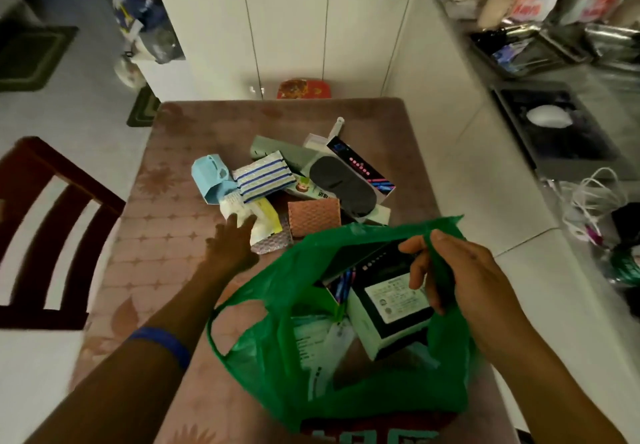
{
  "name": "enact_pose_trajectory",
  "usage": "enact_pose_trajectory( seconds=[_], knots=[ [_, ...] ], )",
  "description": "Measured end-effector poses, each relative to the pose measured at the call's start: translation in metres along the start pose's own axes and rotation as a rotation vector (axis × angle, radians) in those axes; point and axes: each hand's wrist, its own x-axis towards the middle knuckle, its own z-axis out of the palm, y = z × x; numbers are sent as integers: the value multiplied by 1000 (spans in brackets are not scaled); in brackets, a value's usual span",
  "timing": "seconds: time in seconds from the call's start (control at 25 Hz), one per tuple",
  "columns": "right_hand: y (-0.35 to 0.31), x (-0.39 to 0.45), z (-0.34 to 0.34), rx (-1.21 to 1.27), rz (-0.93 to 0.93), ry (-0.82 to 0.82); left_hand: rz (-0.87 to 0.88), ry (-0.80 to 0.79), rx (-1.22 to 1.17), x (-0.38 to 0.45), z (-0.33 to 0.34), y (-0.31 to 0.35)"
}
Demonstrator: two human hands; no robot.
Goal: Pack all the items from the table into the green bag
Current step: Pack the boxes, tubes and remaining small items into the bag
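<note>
The green bag [277, 367] lies open at the table's near edge, with several boxes and papers inside. My right hand [460, 270] grips the bag's far right rim and holds it open. My left hand [230, 239] reaches forward with fingers spread, its tips touching a white and yellow packet [265, 216] at the near side of a pile. The pile holds a light blue box [209, 180], a blue-striped cloth [263, 177], a copper-coloured pad [313, 216], a dark eye mask [341, 184] and a long dark box [360, 166].
The table [156, 242] has a pink patterned cover. A dark wooden chair [52, 222] stands at the left. White cabinets [287, 35] rise behind the table. A counter with a sink [554, 121] and cables [595, 197] runs along the right.
</note>
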Motion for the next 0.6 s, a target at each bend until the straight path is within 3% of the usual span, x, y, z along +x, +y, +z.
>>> enact_pose_trajectory(
  seconds=[0.08, 0.28, 0.48, 0.52, 0.6],
  knots=[
    [9, -4, -4, -4, 20, 41, 65, -4, 26, 34, 17, -4],
    [26, -14, -12, 7, 67, 132, 120, 298, -91, 72, 28, -11],
    [13, -18, -10, 37, 38, 94, 87, 596, -582, -1, -59, -32],
    [9, -18, -10, 45, 27, 78, 116, 607, -730, -34, -82, -35],
    [2, -19, -12, 62, 0, 42, 234, 486, -1054, -105, -123, -31]
  ],
)
